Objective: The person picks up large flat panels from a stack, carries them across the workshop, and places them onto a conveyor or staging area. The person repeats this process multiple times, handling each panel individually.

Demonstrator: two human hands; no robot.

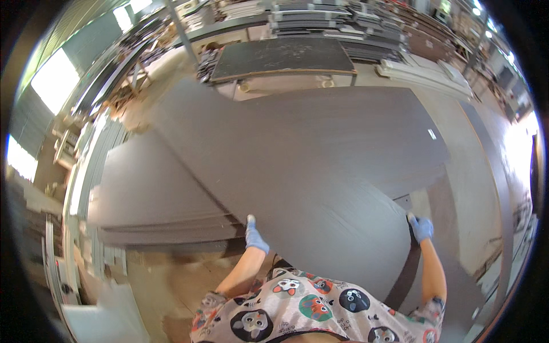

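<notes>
A large dark grey panel (297, 188) stretches from in front of my body toward the far left, lying at an angle over a stack of similar panels (160, 197). My left hand (255, 235), in a blue glove, grips its left edge with the thumb on top. On the opposite edge my right hand (421, 227), gloved the same way, is closed round the panel with the thumb up. The fingers under the panel are hidden on both sides. Another grey panel surface (389, 131), with a small white label (432, 134), shows beyond it at the right.
Across the far side stands a low dark-topped table (283, 57) on wheels. Behind it rise piles of grey boards (309, 23). White boards (423, 77) lie on the floor at far right. Long pale strips (86, 171) line the left; a long narrow panel (486, 137) runs along the right.
</notes>
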